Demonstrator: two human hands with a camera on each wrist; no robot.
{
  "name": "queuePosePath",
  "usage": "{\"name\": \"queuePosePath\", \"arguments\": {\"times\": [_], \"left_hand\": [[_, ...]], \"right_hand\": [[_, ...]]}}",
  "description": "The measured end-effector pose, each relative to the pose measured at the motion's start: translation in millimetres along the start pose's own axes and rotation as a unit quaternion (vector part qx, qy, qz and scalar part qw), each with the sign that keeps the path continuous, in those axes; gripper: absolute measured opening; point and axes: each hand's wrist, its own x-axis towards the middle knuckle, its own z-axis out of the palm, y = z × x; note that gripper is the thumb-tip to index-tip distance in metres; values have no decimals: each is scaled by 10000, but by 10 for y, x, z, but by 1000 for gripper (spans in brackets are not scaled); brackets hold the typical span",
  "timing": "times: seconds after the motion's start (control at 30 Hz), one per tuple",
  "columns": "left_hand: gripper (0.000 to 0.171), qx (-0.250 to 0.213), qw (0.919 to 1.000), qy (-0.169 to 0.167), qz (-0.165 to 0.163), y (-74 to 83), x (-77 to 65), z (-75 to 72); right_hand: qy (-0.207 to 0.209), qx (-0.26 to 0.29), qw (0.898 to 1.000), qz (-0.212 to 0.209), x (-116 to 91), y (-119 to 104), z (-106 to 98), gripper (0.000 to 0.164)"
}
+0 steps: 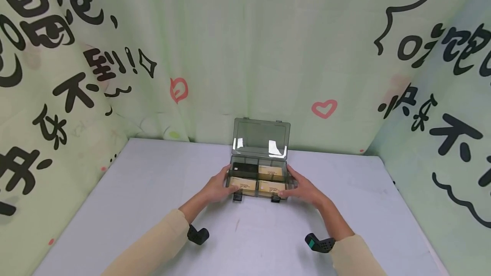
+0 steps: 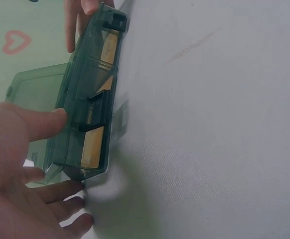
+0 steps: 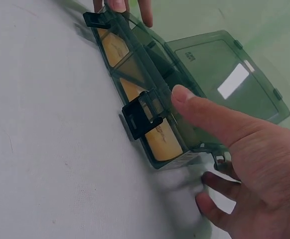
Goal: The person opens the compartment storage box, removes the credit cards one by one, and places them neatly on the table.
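A dark translucent plastic organizer box (image 1: pixel 257 195) stands on the table, its hinged lid (image 1: pixel 261 139) raised at the back. Inside, a black block (image 1: pixel 245 170) fills the rear left compartment. Small yellow cartons lie in the rear right (image 1: pixel 270 172), front left (image 1: pixel 243 185) and front right (image 1: pixel 270 188) compartments. My left hand (image 1: pixel 218 188) holds the box's left end, thumb on the front rim and fingers down the side. At the other end my right hand (image 1: pixel 304 189) grips it likewise, its thumb by the front right corner. Two black latches (image 1: pixel 237 195) hang unfastened along the front.
The white table (image 1: pixel 161 191) reaches back to a pale green curtain (image 1: pixel 245 54) with black lettering, which also closes off both sides. A black wrist camera (image 1: pixel 198 235) sits on the left forearm, and another camera (image 1: pixel 320 243) on the right.
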Motion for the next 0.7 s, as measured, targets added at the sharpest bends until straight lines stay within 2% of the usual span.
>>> {"name": "queuePosePath", "arguments": {"times": [0.17,0.7], "left_hand": [[79,-18,10000,20,48,-11,0,-9],[82,51,9999,24,154,-12,37,-45]], "right_hand": [[21,-146,9999,3,3,-26,10,106],[69,-31,9999,86,22,-14,16,106]]}}
